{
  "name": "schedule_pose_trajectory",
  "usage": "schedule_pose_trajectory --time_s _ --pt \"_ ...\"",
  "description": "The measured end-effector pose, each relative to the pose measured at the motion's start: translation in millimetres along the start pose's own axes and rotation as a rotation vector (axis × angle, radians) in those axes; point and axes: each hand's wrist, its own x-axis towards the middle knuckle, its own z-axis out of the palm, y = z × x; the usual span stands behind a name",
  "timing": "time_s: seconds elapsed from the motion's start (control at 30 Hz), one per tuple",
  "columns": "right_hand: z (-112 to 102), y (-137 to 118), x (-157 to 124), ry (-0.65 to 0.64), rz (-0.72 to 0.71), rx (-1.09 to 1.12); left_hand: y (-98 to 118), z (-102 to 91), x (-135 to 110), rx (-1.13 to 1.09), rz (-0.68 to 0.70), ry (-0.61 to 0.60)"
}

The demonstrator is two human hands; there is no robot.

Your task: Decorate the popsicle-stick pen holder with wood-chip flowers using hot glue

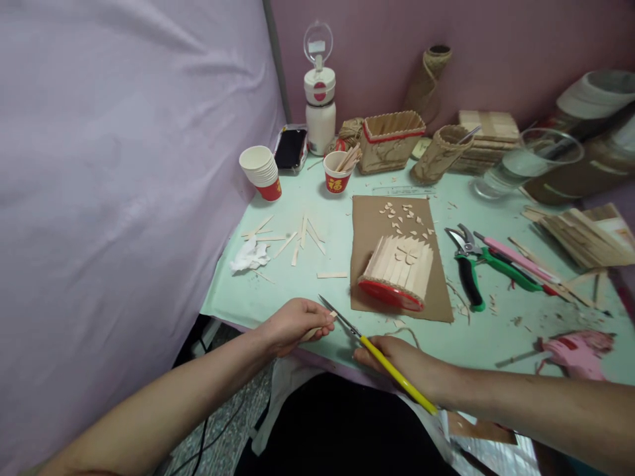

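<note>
My left hand [298, 327] is closed in a pinch on a small wood strip [334, 315], near the front edge of the table. My right hand [409, 365] grips scissors [381, 360] with long yellow handles. Their metal blades point up and left, beside the strip at my left fingertips. Just beyond the hands, a container of wooden sticks [397, 264] with a red base lies on its side on a brown cardboard sheet [362, 228]. A petal-like shape of small wood pieces decorates its side. Several small cut wood pieces [391, 211] are scattered behind it on the cardboard.
Thin wood strips [303, 231] and a crumpled white tissue [249, 256] lie to the left. Green-handled pruning shears [470, 281] and a pink glue gun [578, 354] are at right. Paper cups [260, 168], a white bottle [320, 116] and a glass of water [516, 168] stand behind.
</note>
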Motion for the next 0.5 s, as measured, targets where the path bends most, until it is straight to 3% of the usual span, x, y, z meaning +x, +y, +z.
schedule_pose_trajectory --time_s 0.1,0.2,0.37,0.5 --pt "1.0 2.3 -1.5 0.033 0.017 0.030 5.8 -6.7 -5.4 0.086 0.007 -0.010" --pt "0.0 5.4 -2.6 0.069 0.037 0.060 19.7 -18.2 -9.4 0.232 0.153 0.072" --pt "-4.6 8.1 -3.1 0.103 -0.016 0.193 46.9 -32.8 7.3 0.712 0.624 0.477" --pt "-2.7 5.1 -8.3 0.089 -0.050 0.258 76.3 -57.5 33.3 0.954 0.848 0.651"
